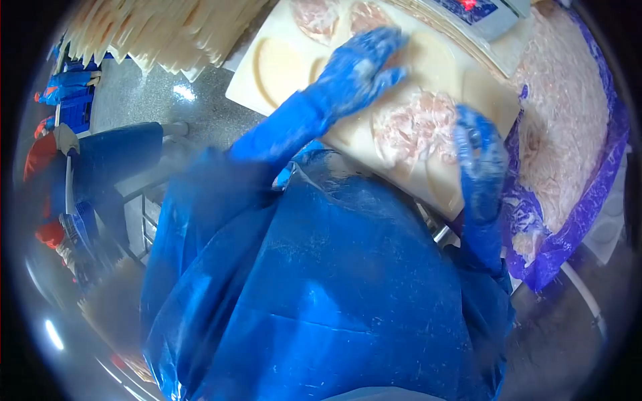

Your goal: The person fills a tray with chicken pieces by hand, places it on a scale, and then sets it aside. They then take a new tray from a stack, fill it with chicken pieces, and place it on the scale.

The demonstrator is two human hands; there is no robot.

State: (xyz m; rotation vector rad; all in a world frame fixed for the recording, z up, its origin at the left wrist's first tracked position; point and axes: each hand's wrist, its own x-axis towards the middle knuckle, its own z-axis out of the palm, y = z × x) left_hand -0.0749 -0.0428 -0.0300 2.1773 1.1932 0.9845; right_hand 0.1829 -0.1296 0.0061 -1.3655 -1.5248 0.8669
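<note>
Both hands wear blue gloves smeared with pale residue. My left hand [366, 70] is over the cream board [242, 88], which has several round recesses. Its fingers are stretched out and the thumb stands apart, with nothing visible in it. A round layer of raw, pale pink minced meat [414, 130] fills a recess below that hand. My right hand [480, 150] is at the meat's right side, near the board's edge. Motion smears its fingers, so I cannot make out their grip. More meat rounds [315, 19] lie in recesses at the board's far side.
A large heap of raw meat [568, 120] lies on purple plastic sheeting [556, 264] at the right. A device with a red display [471, 8] stands at the far edge. Stacked pale boards [150, 33] are at upper left. Other people, with orange sleeves [41, 157], are at far left.
</note>
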